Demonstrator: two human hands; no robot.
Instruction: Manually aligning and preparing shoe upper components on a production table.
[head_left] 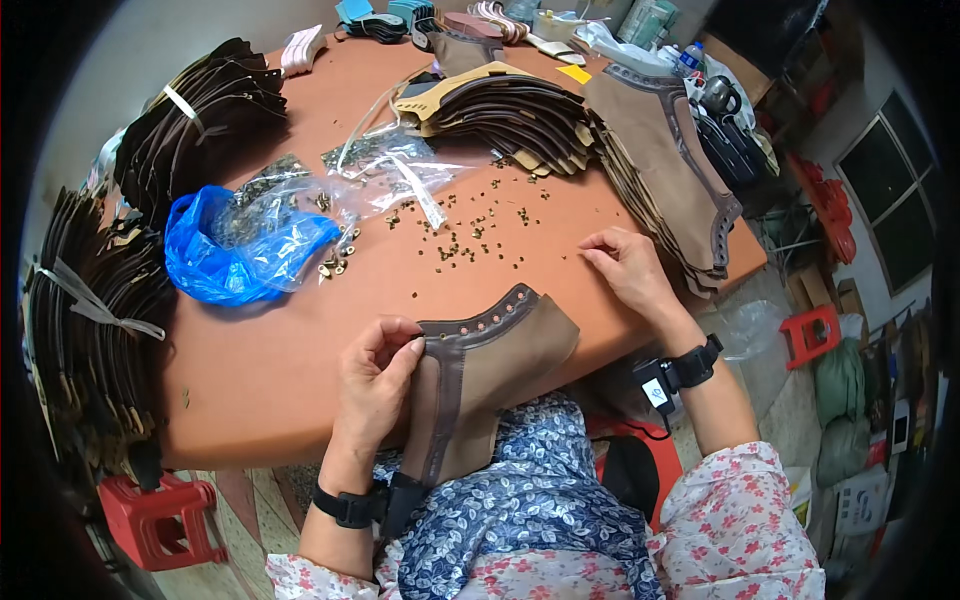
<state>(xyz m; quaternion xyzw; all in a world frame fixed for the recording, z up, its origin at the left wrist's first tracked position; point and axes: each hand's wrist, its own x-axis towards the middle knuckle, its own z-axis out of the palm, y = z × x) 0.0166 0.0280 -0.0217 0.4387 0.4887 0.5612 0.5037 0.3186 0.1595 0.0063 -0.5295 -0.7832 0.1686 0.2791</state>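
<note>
The leather panel (508, 352) is pinched by the left hand (376, 378); its holed edge (488, 323) should be kept flat. At two o'clock, the right hand's (634, 272) grip cannot be told.

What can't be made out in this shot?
All in the head view:
- Right hand: whether it pinches anything; too small to tell.
- Brown leather piece: the part under the gripping fingers; hidden by the left hand.
- Blue plastic bag: its full contents; hidden by its folds.
- Small metal pieces: fine shape; too small.
</note>
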